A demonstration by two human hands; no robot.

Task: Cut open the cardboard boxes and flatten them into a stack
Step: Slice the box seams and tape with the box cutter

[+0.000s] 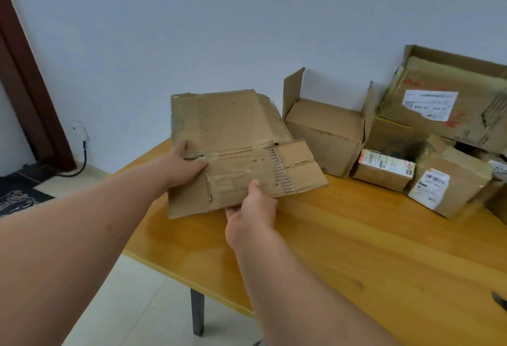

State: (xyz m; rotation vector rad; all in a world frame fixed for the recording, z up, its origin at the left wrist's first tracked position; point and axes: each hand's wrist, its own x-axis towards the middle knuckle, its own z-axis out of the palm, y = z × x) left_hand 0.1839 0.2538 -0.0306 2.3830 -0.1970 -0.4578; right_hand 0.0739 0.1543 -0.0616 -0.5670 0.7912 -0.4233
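Holding a flattened box (236, 148) above the far left part of the table (356, 249), the left hand (183, 166) grips its left edge and the right hand (251, 210) pinches its near edge. Unflattened boxes (326, 137) crowd the far right; their contents cannot be seen.

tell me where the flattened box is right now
In the head view, the flattened box is centre-left, held by both hands above the wooden table's far-left corner, left of the open box.
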